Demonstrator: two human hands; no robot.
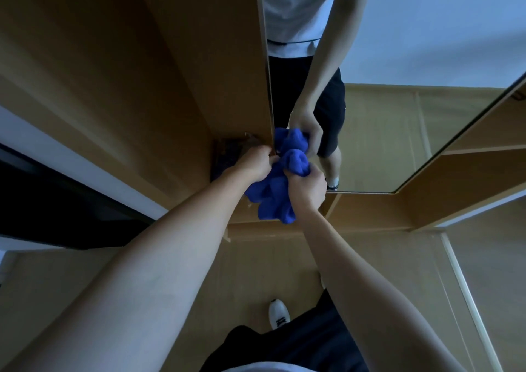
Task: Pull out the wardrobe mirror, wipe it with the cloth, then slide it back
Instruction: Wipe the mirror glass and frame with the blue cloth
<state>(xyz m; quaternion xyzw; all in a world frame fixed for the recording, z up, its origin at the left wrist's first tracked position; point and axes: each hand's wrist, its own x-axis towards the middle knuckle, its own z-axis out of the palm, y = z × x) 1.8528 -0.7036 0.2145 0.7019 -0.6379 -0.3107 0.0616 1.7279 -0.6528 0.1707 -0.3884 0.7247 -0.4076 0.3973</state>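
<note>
The tall frameless wardrobe mirror (384, 110) stands pulled out from the light-brown wooden wardrobe (170, 73), its left edge against the wardrobe's side panel and its bottom edge just above the wooden base. Both hands are clenched on the crumpled bright-blue fleecy cloth (273, 192), the left hand (254, 162) gripping its upper left part by the mirror's lower left corner and the right hand (307, 188) bunching its right side, the cloth touching the glass. A dark patterned object (227, 155), too dim to identify, sits behind the left hand inside the wardrobe, and a white sneaker (279, 313) rests on the pale wooden floor (256, 263) below.
</note>
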